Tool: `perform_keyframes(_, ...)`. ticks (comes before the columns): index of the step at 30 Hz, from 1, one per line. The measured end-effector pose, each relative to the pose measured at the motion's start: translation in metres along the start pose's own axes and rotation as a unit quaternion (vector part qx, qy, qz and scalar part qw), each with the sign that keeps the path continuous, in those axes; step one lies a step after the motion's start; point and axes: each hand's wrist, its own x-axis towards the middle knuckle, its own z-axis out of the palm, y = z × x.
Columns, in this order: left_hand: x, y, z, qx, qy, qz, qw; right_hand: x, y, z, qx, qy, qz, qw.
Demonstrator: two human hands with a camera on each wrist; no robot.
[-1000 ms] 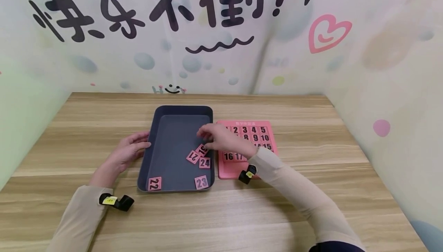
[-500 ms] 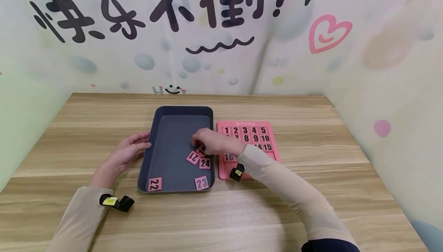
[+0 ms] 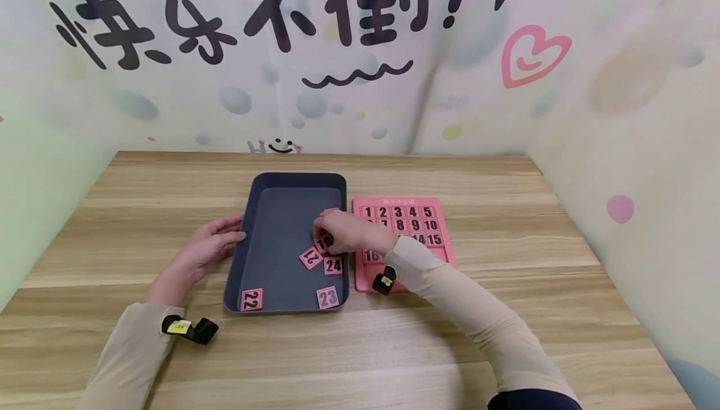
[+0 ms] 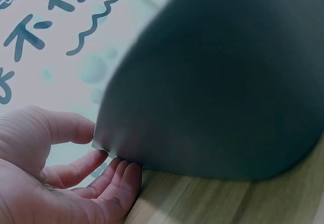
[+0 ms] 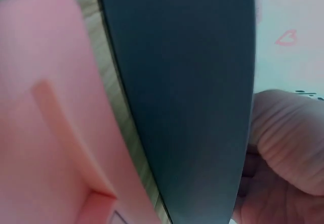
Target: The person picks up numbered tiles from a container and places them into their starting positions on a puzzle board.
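My right hand (image 3: 347, 230) reaches into the dark grey tray (image 3: 275, 222) and pinches a pink number tile marked 19 (image 3: 324, 244). Its fingertips are partly hidden behind the knuckles. Tile 21 (image 3: 310, 257) and tile 24 (image 3: 333, 265) lie close by, and one more tile (image 3: 330, 210) is mostly covered by the hand. In the right wrist view the tray wall hides the fingers of that hand (image 5: 288, 153). My left hand (image 3: 210, 244) rests against the tray's left side; in the left wrist view its thumb and relaxed fingertips touch the outer wall (image 4: 202, 107).
To the tray's right lies a pink number board (image 3: 371, 277) with rows of tiles, partly beneath my right wrist. Tile 22 (image 3: 251, 299) and tile 23 (image 3: 327, 297) lie at the tray's near corners. A printed wall (image 3: 225, 116) stands behind the wooden table (image 3: 349, 360).
My right hand has moved left and down to tile 19 and taken hold of it. Tiles 19 and 21 have shifted slightly left. The left hand has stayed at the tray.
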Motion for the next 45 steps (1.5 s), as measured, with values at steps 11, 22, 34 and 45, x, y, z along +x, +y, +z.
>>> perform_keyframes(11,0.000,0.001,0.002,0.010,0.002,-0.005,0.9999,-0.024,0.005,-0.011,0.069,0.064,-0.021,0.995)
perform_keyframes(22,0.000,0.001,0.002,-0.005,0.000,-0.005,1.0000,-0.077,0.030,-0.011,0.116,0.119,-0.006,0.986)
perform_keyframes(34,0.000,0.000,0.000,-0.041,-0.006,-0.002,0.9991,-0.141,0.064,0.007,0.104,0.180,0.013,0.978)
perform_keyframes(45,0.001,0.001,0.001,-0.030,-0.002,-0.012,0.9995,-0.165,0.080,0.025,0.103,0.160,0.087,0.978)
